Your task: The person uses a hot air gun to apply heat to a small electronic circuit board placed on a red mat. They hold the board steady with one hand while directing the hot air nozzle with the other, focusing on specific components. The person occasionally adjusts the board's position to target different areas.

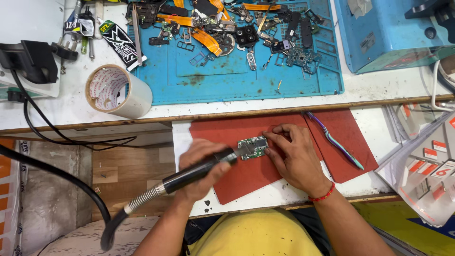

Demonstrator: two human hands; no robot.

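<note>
A small green circuit board (254,146) lies on a red mat (246,175). My left hand (201,173) grips a black hot-air wand (196,171) whose metal nozzle sits right at the board's left edge; its ribbed metal neck and black hose trail off to the lower left. My right hand (295,154) rests on the mat with its fingertips pressing the board's right edge, holding it down. A red thread bracelet circles that wrist.
A toothbrush (335,140) lies on the red mat's right part. Behind, a blue work mat (246,85) carries several phone parts. A roll of clear tape (117,91) stands at left. A blue machine (388,33) is at top right; plastic packets (426,166) lie right.
</note>
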